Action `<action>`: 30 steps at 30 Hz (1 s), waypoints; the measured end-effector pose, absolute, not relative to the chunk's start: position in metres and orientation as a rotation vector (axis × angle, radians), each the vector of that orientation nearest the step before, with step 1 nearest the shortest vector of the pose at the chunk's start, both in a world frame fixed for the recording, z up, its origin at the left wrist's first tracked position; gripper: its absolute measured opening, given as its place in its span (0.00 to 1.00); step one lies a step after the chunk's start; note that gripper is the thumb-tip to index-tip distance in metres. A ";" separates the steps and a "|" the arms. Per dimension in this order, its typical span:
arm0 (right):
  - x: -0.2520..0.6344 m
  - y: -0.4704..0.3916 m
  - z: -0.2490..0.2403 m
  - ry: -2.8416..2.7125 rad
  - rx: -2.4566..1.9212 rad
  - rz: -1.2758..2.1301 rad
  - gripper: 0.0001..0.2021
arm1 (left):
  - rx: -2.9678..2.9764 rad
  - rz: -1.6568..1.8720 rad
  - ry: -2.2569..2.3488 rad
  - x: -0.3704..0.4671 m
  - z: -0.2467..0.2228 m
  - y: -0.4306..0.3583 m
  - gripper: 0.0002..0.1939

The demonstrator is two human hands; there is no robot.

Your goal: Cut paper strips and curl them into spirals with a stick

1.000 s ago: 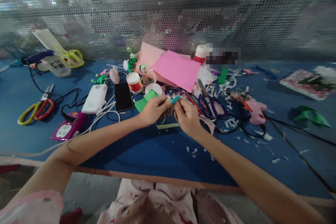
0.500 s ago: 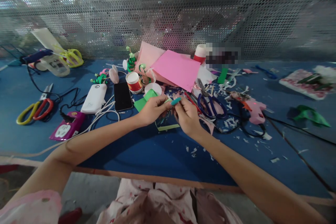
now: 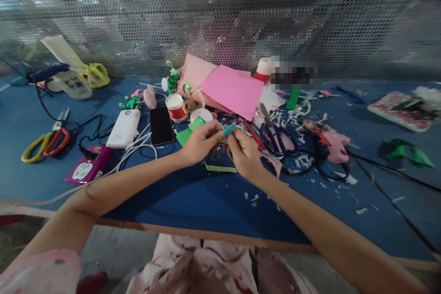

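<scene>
My left hand and my right hand meet over the middle of the blue table. Between their pinched fingertips is a small teal piece, which both hands seem to grip. Green paper lies just left of my left hand, partly hidden by it. Below the fingers a pale green strip rests on the table. Behind the hands are a pink sheet and a red and white jar.
Blue-handled scissors and a pink glue gun lie to the right among paper scraps. On the left are a black phone, a white power bank, a purple socket box, cables and red-yellow scissors.
The teal piece has tilted and shifted slightly left and up between the fingertips. My right fingers have moved a little closer to my left ones.
</scene>
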State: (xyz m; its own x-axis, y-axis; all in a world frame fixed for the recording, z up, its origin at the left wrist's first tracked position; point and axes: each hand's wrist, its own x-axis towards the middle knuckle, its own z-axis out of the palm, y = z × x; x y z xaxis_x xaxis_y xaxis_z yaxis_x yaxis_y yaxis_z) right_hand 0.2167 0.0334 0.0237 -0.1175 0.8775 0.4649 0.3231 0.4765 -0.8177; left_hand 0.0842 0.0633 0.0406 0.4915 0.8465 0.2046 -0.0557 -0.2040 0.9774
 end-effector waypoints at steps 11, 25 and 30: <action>0.227 0.046 0.022 -1.648 -0.960 1.224 0.22 | 1.624 0.631 0.732 0.068 0.040 0.070 0.13; 0.231 0.045 0.025 -1.969 -0.997 0.785 0.14 | 1.731 0.605 0.807 0.068 0.040 0.070 0.14; 0.232 0.045 0.023 -1.955 -1.029 0.702 0.14 | 1.709 0.575 0.776 0.068 0.040 0.070 0.14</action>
